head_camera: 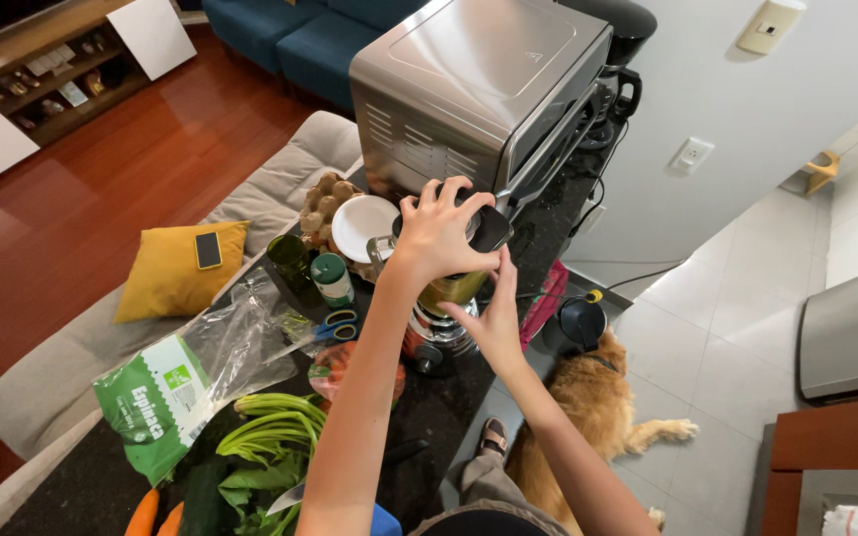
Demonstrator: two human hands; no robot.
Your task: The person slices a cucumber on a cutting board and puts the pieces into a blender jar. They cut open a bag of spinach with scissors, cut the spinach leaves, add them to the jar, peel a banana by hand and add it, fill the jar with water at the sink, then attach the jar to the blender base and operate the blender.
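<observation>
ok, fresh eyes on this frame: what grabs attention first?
Both hands at centre: the left hand presses flat on the blender lid, the right hand braces its side. Behind looms a steel countertop oven; a golden dog lies on the tiles right of the counter.

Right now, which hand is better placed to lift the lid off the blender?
Probably left. The left hand lies on the black lid, fingers spread over it; the right hand is lower, beside the blender jar.
</observation>
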